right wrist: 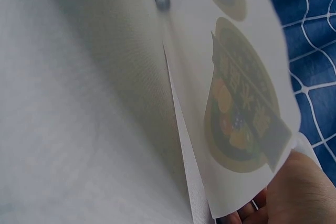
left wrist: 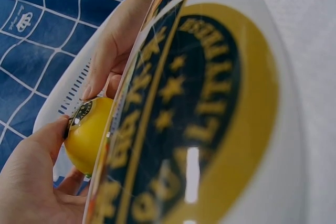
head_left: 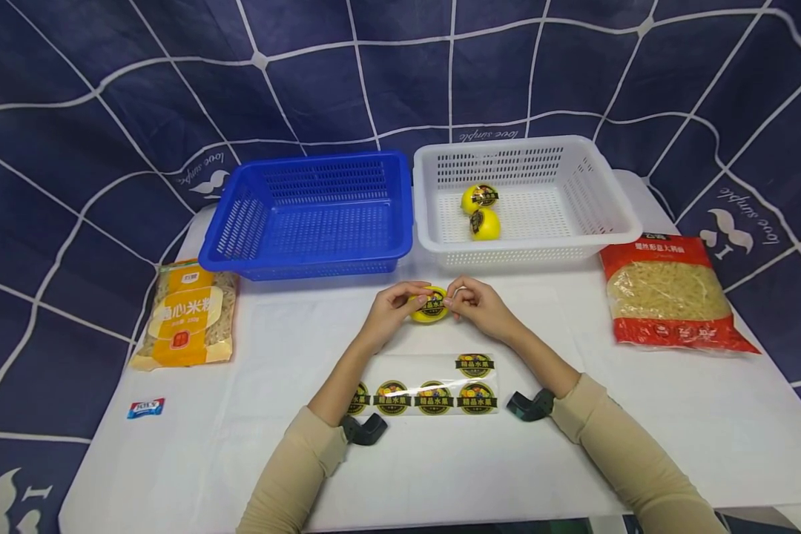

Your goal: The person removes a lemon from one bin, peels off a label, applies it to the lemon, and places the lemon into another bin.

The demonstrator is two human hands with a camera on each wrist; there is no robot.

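Note:
Between the two hands, above the table, is a yellow lemon (head_left: 430, 317) with a round black-and-gold sticker (head_left: 432, 303) on its upper face. The left hand (head_left: 387, 313) grips the lemon from the left, its thumb at the sticker's edge. From the other side, the right hand (head_left: 486, 310) has curled fingers, with the fingertips pinching the sticker's right edge against the fruit. In the left wrist view the lemon (left wrist: 86, 140) shows beyond a curved sticker sheet (left wrist: 286, 129). Below the hands in the head view lies that sheet, bearing several stickers. The sheet hides most of the right hand (right wrist: 299, 192) in the right wrist view.
A white basket (head_left: 530, 251) holds two stickered lemons (head_left: 486, 224) at the back right. Beside it stands a blue basket (head_left: 307, 265). A yellow pasta bag (head_left: 190, 315) and a small wrapped packet (head_left: 145, 408) lie left; a red pasta bag (head_left: 674, 293) lies right.

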